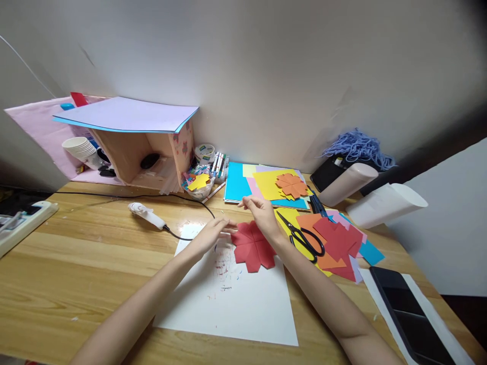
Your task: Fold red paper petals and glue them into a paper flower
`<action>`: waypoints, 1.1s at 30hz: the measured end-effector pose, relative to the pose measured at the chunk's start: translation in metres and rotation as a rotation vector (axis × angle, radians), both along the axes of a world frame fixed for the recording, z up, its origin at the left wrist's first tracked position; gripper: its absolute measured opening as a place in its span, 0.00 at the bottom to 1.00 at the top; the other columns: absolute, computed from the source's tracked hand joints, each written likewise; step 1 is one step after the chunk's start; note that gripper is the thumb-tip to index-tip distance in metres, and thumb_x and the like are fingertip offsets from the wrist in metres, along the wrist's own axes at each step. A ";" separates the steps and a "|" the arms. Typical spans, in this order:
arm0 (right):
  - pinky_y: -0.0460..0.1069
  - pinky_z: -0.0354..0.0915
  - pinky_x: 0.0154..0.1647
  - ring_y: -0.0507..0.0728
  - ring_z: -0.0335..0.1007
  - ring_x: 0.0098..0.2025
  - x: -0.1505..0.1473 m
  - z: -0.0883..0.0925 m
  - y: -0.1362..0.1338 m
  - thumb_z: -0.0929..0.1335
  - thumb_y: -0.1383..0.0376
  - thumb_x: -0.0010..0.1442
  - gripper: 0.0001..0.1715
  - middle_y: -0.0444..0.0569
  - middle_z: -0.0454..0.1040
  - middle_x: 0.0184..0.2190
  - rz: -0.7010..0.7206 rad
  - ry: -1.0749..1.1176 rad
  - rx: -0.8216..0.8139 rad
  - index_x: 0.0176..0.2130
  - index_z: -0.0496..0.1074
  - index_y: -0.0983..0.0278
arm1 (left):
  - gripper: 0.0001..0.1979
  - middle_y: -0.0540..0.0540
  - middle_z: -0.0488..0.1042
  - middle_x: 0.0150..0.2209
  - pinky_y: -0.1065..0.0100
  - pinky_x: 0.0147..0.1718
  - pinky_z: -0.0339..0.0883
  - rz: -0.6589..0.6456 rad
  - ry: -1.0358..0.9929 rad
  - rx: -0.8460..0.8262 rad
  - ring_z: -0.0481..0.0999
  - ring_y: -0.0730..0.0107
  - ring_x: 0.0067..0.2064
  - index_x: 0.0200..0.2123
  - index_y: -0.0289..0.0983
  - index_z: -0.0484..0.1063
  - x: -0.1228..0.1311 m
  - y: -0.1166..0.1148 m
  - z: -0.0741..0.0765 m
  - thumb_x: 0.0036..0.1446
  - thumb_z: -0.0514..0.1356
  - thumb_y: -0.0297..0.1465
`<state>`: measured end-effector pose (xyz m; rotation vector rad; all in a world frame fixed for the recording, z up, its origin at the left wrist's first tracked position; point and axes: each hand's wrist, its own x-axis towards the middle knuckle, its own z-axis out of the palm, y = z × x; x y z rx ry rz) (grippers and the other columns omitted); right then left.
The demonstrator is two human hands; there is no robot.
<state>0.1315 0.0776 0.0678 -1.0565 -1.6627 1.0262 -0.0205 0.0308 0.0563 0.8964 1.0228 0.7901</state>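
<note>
A red paper flower (pixel 254 248) with creased petals lies on a white paper sheet (pixel 228 319) marked with small coloured smudges. My left hand (pixel 216 230) reaches to the flower's upper left edge, its fingers stretched out; whether they touch the petal I cannot tell. Above the flower's top edge is my right hand (pixel 262 215), thumb and fingertips pinched together. Anything between those fingertips is too small to make out. Right of the flower, black-handled scissors (pixel 302 237) rest on yellow and orange paper.
Coloured sheets (pixel 238 182) at the back carry an orange paper flower (pixel 292 186). Red paper scraps (pixel 340 243) and a phone (pixel 407 314) lie to the right. A white corded tool (pixel 148 216) lies left, before an open box (pixel 133 157). A power strip (pixel 28 225) is far left.
</note>
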 end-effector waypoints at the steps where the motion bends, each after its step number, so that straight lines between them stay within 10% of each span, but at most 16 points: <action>1: 0.48 0.61 0.36 0.53 0.64 0.32 0.004 -0.004 0.007 0.60 0.54 0.57 0.20 0.48 0.70 0.26 -0.032 -0.037 -0.018 0.25 0.69 0.65 | 0.20 0.40 0.73 0.38 0.62 0.42 0.63 0.043 0.115 0.064 0.72 0.62 0.41 0.35 0.34 0.71 0.000 0.001 -0.004 0.51 0.53 0.45; 9: 0.46 0.59 0.30 0.51 0.62 0.26 0.039 -0.020 0.043 0.69 0.53 0.44 0.23 0.46 0.71 0.29 -0.164 -0.344 0.009 0.37 0.66 0.64 | 0.22 0.41 0.68 0.43 0.60 0.46 0.58 -0.050 0.755 0.649 0.66 0.58 0.47 0.44 0.38 0.65 0.010 -0.006 -0.035 0.46 0.60 0.40; 18: 0.45 0.54 0.21 0.52 0.65 0.24 0.078 -0.021 0.050 0.74 0.56 0.33 0.20 0.45 0.72 0.23 0.394 -0.950 -0.303 0.23 0.66 0.64 | 0.31 0.42 0.64 0.40 0.58 0.41 0.56 -0.074 1.051 0.675 0.62 0.55 0.44 0.42 0.37 0.64 0.039 0.004 -0.044 0.35 0.65 0.45; 25: 0.43 0.58 0.22 0.50 0.66 0.24 0.074 -0.026 0.056 0.74 0.63 0.33 0.21 0.41 0.70 0.21 0.486 -0.619 -0.442 0.27 0.63 0.64 | 0.26 0.46 0.65 0.36 0.63 0.37 0.59 0.069 0.840 0.551 0.65 0.62 0.39 0.34 0.36 0.62 0.038 0.007 -0.046 0.32 0.66 0.41; 33: 0.46 0.64 0.35 0.51 0.67 0.33 0.052 -0.010 0.045 0.73 0.61 0.39 0.21 0.44 0.69 0.30 0.358 -0.107 -0.235 0.32 0.64 0.64 | 0.24 0.43 0.74 0.32 0.67 0.30 0.64 0.209 0.290 0.183 0.71 0.65 0.33 0.34 0.32 0.69 0.024 0.013 -0.025 0.32 0.67 0.39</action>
